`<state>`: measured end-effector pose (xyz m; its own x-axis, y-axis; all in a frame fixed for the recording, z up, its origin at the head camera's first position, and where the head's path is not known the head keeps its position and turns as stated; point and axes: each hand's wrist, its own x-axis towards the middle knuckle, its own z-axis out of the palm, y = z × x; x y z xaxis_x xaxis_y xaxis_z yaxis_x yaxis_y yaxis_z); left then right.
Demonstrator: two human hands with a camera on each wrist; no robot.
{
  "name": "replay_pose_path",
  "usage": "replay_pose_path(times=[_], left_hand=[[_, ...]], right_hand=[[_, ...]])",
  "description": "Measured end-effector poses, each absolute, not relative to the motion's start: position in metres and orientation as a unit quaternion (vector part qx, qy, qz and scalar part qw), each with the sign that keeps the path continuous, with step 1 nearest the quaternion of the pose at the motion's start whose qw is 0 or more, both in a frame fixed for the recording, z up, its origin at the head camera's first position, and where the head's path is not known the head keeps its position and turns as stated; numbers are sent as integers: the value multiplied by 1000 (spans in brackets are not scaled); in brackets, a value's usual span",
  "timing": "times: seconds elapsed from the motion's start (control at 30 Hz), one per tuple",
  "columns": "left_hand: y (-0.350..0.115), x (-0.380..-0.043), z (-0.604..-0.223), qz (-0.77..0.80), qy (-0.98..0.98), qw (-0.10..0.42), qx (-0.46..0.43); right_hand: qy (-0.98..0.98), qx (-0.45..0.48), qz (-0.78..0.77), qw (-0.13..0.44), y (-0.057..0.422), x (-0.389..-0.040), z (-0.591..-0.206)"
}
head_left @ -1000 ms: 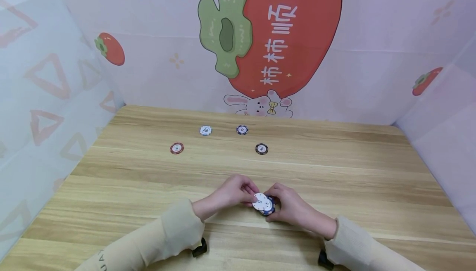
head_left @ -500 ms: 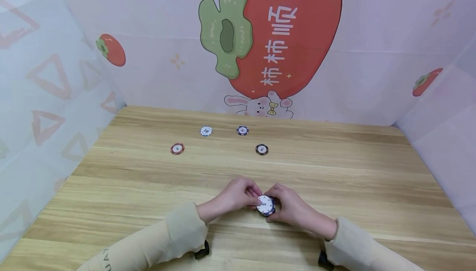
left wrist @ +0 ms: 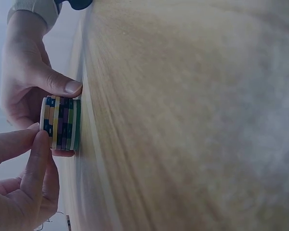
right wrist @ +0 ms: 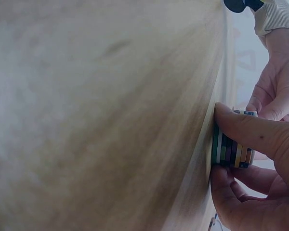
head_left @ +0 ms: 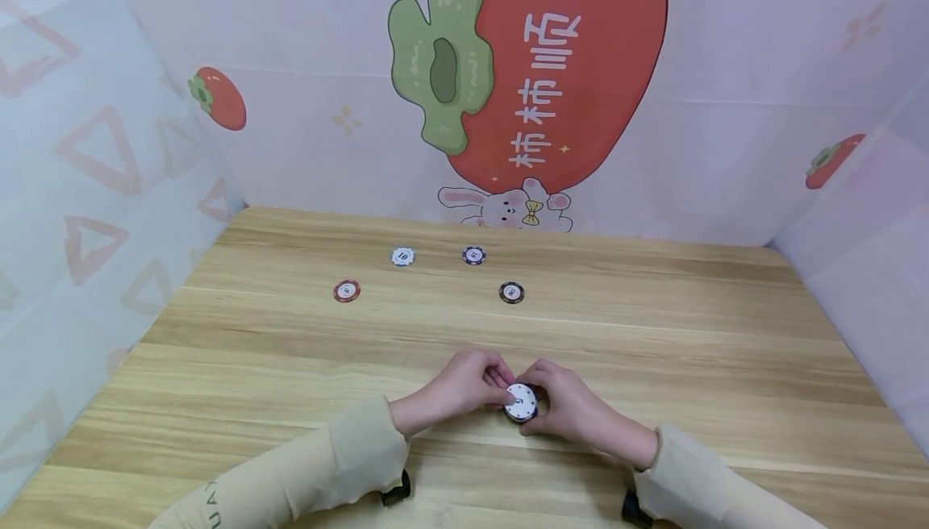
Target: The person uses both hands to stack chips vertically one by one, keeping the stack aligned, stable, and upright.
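A short stack of poker chips [left wrist: 62, 122] stands on the table in front of me, with green, purple, yellow and dark blue edges showing in the left wrist view. Thumb and fingers of my right hand [head_left: 576, 410] grip the stack from its right side. On top lies a white chip [head_left: 522, 404] with a ring of small marks. My left hand [head_left: 464, 385] pinches the near-left edge of this white chip between thumb and fingers. The right wrist view has the right thumb [right wrist: 250, 130] across the stack's side, hiding part of it.
Farther back on the wooden table [head_left: 653, 311] lie single chips: a red one [head_left: 347, 291], a white one [head_left: 402, 256], a dark blue one [head_left: 474, 255] and a black one [head_left: 511, 293]. A printed cloth [head_left: 726, 110] walls the back and sides.
My left hand has moved slightly right, bringing the white chip from overhanging the stack's left to lying over its top. The right hand has kept its grip in place.
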<state>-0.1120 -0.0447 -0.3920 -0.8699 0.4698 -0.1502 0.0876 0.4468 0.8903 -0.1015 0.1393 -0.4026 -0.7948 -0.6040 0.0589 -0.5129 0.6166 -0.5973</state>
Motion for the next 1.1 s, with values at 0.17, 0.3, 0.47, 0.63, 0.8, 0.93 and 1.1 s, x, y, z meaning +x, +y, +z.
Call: replay_pose_path(times=[0.17, 0.3, 0.47, 0.63, 0.8, 0.93, 1.1], left_hand=[[-44, -112, -392, 490, 834, 185, 175], [-43, -112, -392, 486, 836, 183, 179], [-44, -113, -391, 484, 836, 188, 178], [-46, -120, -388, 447, 851, 179, 210], [-48, -135, -383, 352, 881, 129, 289], [-50, -144, -379, 302, 889, 102, 330], [-52, -152, -377, 234, 901, 77, 358]], right_hand=[[895, -312, -308, 75, 140, -101, -402], [895, -315, -307, 72, 140, -101, -402], [895, -315, -308, 70, 140, -101, -402], [896, -314, -307, 69, 140, -101, -403], [896, -311, -309, 72, 140, -102, -403], [897, -312, -306, 71, 140, -102, -403], [899, -310, -302, 70, 139, -101, -403]])
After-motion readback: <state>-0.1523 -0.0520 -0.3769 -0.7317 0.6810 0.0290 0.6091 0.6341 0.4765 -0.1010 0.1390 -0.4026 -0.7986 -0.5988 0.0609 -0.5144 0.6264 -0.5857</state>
